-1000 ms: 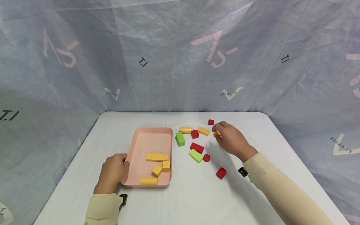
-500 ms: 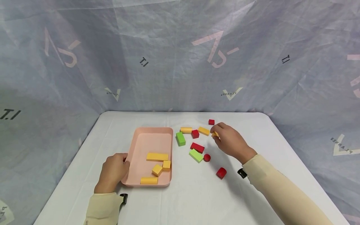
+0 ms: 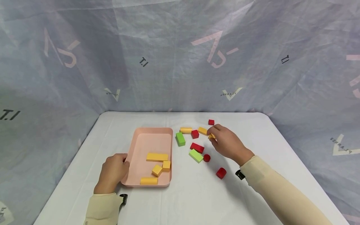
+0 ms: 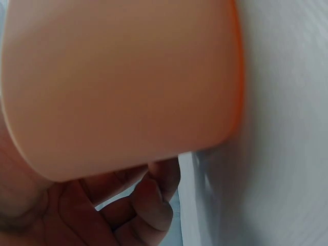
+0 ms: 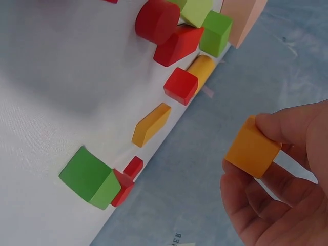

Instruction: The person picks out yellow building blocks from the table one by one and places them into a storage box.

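My right hand pinches a yellow block between thumb and fingers, above the table at the right of the loose blocks. In the right wrist view the block looks like a cube. At the left, my left hand grips the near left side of a pink tray. Close up in the left wrist view, the tray wall fills much of the picture and curled fingers show beside it. Inside the tray lie a long yellow block, two yellow cubes and a yellow cylinder.
Between tray and right hand lie a yellow cylinder, a green block, a red cube, a flat yellow block, a red bar, a light green block and red cylinders. Fabric hangs behind the table.
My right hand has moved a little left and toward me, carrying the yellow block. My left hand and the tray have stayed in place.
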{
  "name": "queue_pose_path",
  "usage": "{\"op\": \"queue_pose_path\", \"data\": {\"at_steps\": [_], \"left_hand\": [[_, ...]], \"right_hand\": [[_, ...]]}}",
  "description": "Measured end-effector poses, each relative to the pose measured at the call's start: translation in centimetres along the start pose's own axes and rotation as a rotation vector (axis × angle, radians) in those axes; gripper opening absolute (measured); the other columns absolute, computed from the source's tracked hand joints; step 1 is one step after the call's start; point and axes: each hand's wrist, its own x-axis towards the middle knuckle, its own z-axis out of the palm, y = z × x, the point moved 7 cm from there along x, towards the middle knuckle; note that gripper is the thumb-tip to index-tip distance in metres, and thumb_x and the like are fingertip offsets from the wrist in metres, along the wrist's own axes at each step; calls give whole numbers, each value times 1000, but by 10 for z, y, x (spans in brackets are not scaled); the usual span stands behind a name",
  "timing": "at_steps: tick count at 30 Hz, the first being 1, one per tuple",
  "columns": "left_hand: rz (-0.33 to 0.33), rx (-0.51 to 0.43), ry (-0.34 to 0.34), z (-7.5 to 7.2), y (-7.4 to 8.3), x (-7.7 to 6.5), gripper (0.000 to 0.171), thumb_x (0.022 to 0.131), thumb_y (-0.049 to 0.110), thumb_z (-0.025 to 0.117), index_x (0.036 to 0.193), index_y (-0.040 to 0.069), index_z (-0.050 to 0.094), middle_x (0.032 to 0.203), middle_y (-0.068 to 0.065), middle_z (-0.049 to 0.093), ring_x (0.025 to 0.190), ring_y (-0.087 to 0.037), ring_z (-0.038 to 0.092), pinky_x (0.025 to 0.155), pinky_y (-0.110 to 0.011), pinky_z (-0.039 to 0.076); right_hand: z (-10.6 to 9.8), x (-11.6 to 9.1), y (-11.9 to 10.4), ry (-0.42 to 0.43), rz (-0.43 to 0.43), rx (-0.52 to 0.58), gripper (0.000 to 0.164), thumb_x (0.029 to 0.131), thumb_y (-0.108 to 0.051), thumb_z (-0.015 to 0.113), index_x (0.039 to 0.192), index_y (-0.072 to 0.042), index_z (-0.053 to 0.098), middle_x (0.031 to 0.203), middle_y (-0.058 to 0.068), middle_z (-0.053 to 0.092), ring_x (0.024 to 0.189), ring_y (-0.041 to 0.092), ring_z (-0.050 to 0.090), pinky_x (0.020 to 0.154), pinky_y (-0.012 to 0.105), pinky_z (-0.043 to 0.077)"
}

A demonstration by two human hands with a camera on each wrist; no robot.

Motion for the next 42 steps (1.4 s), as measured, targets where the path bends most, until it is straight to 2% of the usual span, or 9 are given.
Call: {"op": "queue_pose_path", "data": {"at_steps": [19,28,38,42], "left_hand": [[-3,5,0,0,-1,1,33,87,9,56,118,1,63,96,-13,67,72,-19,55,62,-41,50],[5,15,7,0,-2,2,31,86,9,55,115,2,65,92,-11,67,70,-19,54,61,-41,49],[-6,4,1,1,-2,2,33,87,9,56,118,2,64,97,-13,67,72,-18,55,62,-41,51],[-9,5,3,1,-2,1,32,87,9,56,117,2,64,96,-12,67,71,-18,55,62,-41,51]], "right_hand": [[-1,-3,-27,-2,-93,29,34,78,-17,76,107,-24,59,106,-8,54,95,5,47,75,32,53],[1,-3,-39,-35,-102,40,37,79,-17,76,110,-24,59,108,-7,53,96,7,48,74,32,54],[5,-4,-53,-31,-158,53,36,78,-17,76,109,-22,59,109,-6,54,99,7,47,73,29,54],[6,-4,-62,-17,-205,34,34,79,-18,76,108,-24,59,106,-8,53,94,3,46,70,23,52]]}}
